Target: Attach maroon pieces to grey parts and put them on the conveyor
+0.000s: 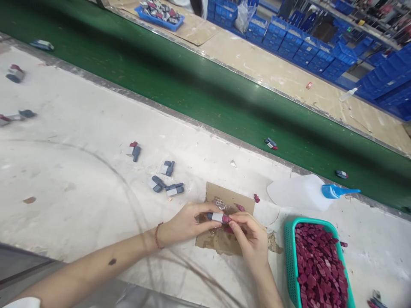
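Observation:
Over a stained cardboard piece [226,194], my left hand [188,220] grips a small grey and dark blue plastic part [217,217] between thumb and fingers. My right hand [252,239] pinches a maroon plastic piece [226,219] against that part's right end. Whether the two are joined cannot be made out. Another maroon piece [239,207] lies on the cardboard near a patch of clear wet-looking stuff [219,203]. To the left, several grey and dark blue parts [175,189] rest on the white table. A green basket [290,256] full of maroon pieces stands right of my right hand.
A white bottle with a blue nozzle [300,192] lies on its side behind the basket. Beyond the table runs a green conveyor belt [199,81] carrying a few assembled parts [270,143]. On the far side are a blue tray [160,19] of parts and stacked blue crates [295,40].

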### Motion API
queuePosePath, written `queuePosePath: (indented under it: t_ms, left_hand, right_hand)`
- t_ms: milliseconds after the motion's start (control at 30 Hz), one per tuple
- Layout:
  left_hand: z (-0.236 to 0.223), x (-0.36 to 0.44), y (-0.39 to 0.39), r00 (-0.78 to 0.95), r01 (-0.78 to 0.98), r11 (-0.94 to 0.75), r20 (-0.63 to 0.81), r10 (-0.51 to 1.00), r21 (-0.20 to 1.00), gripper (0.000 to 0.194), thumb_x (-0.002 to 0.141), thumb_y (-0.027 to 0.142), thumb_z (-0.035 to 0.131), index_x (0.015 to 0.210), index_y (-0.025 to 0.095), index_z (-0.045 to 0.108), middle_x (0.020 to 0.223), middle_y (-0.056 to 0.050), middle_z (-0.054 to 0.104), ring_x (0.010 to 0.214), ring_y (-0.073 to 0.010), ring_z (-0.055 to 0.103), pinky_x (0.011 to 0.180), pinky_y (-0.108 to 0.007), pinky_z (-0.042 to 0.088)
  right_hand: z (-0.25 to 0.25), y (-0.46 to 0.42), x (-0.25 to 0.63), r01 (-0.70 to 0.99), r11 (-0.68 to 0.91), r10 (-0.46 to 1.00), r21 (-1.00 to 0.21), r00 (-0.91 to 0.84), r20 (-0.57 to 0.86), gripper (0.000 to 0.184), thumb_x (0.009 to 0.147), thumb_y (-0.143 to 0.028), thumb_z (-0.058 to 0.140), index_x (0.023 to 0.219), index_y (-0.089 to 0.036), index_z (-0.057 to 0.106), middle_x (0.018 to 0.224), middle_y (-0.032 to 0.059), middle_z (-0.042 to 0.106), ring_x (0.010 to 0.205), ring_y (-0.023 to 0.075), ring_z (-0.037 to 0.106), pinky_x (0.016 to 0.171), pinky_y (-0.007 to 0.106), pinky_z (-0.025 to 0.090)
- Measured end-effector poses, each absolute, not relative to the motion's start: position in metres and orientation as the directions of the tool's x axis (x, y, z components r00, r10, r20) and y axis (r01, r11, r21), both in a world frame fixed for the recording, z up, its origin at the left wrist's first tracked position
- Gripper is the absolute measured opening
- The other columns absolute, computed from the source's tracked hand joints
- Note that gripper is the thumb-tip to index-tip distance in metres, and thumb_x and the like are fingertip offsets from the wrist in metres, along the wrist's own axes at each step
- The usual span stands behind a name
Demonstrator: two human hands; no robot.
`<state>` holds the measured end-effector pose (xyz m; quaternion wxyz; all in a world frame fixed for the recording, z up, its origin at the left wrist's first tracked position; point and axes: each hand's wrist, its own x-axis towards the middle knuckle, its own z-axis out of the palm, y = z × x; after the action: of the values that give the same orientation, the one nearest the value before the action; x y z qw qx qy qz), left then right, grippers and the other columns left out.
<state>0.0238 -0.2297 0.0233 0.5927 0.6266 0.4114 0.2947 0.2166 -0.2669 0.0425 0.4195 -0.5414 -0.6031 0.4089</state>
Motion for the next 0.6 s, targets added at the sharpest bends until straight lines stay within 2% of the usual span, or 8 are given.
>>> queuePosePath:
  t_ms: [233,433,533,600]
  left_hand:
    - [0.023,0.022,-0.231,0.498,0.173,-0.014,-0.076,0.864,0.985,0.023,0.085,0.039,0.065,0.091,0.019,0.074,0.089,-0.006,0.077,0.079,-0.0202,0.069,0.072,-0.027,0.055]
    - [0.028,0.025,-0.233,0.503,0.163,0.042,-0.12,0.856,0.986,0.02,0.082,0.037,0.067,0.089,0.02,0.074,0.089,-0.006,0.077,0.079,-0.0212,0.07,0.072,-0.028,0.056]
    - [0.035,0.026,-0.229,0.501,0.15,0.089,-0.153,0.852,0.985,0.021,0.081,0.038,0.067,0.088,0.019,0.073,0.092,-0.007,0.076,0.083,-0.0226,0.069,0.072,-0.029,0.057]
    - [0.039,0.025,-0.221,0.454,0.147,0.144,-0.196,0.869,0.979,0.027,0.08,0.042,0.068,0.093,0.018,0.072,0.096,-0.009,0.074,0.084,-0.0232,0.069,0.07,-0.03,0.057]
  right_hand:
    - [0.048,-0.272,0.215,0.343,0.078,0.995,-0.936,-0.092,0.049,0.015,0.091,-0.023,0.059,0.079,-0.021,0.068,0.076,0.0042,0.069,0.068,0.0173,0.064,0.059,0.026,0.051]
    - [0.05,-0.273,0.214,0.352,0.109,0.99,-0.929,-0.121,0.071,0.015,0.092,-0.025,0.058,0.081,-0.02,0.068,0.076,0.0035,0.069,0.069,0.0168,0.064,0.062,0.026,0.05]
    - [0.065,-0.277,0.225,0.439,0.113,0.988,-0.891,-0.142,0.055,0.013,0.093,-0.026,0.058,0.09,-0.022,0.07,0.083,0.0043,0.071,0.074,0.0178,0.065,0.066,0.027,0.05]
    - [0.079,-0.284,0.243,0.557,0.086,0.996,-0.826,-0.068,0.057,0.014,0.093,-0.027,0.057,0.094,-0.023,0.069,0.09,0.0055,0.071,0.082,0.0198,0.065,0.073,0.029,0.05]
